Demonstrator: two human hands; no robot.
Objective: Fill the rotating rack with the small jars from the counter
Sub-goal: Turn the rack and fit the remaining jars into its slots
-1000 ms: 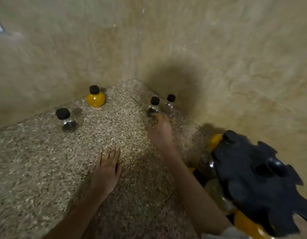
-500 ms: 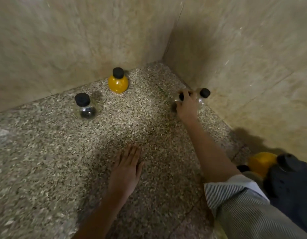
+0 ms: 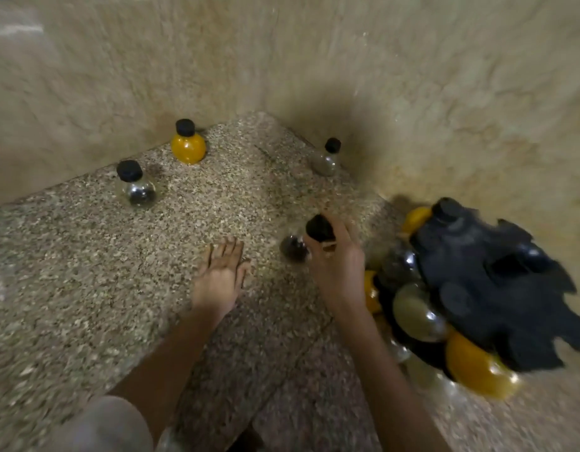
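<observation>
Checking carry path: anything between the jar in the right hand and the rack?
Head view: nothing but bare counter separates the dark jar, held in the right hand, from the rotating rack.

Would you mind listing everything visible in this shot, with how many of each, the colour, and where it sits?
Orange jar: 1, orange contents, black cap, back of counter by the wall.
Dark jar: 1, clear with dark contents, black cap, back left of counter.
Grey jar: 1, greyish contents, black cap, near the wall corner.
Held jar: 1, dark contents, black cap, in the right hand, heading toward the rack.
Rotating rack: 1, black notched top, right side, several orange, pale and dark jars already in it.
Counter: 1, speckled stone.
Walls: 2, beige, meeting in a corner.
Left hand: flat on the counter.
Right hand: gripping the held jar's cap.
</observation>
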